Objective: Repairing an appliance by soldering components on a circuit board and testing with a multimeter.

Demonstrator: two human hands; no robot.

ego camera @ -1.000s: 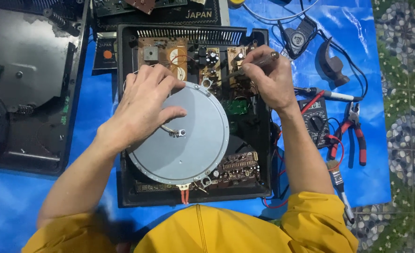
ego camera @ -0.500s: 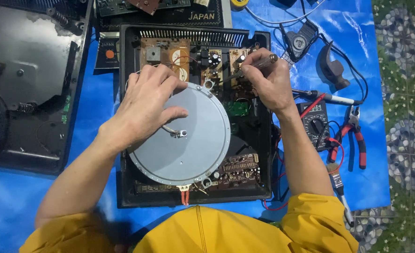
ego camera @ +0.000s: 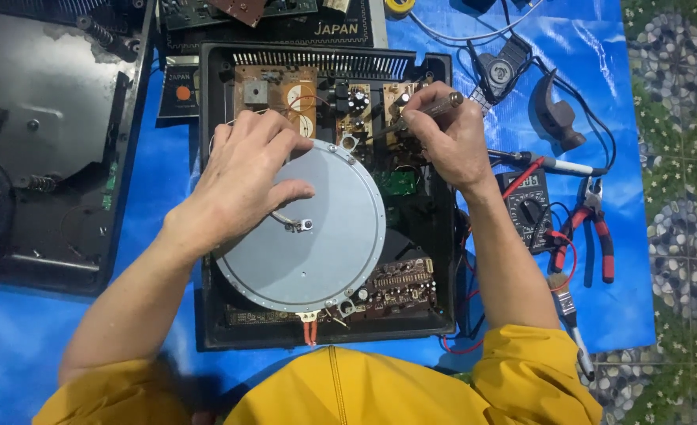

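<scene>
You are working on a blue plastic tarp [ego camera: 18, 354] spread flat over the floor. To your right, past the tarp's edge, the floor [ego camera: 679, 197] shows a pebble-pattern covering with small pale flowers. The light is even and soft.

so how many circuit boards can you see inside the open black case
3, perhaps more hidden under the disc: a brown board at the back left, another beside it near the right hand, and one at the front right.
</scene>
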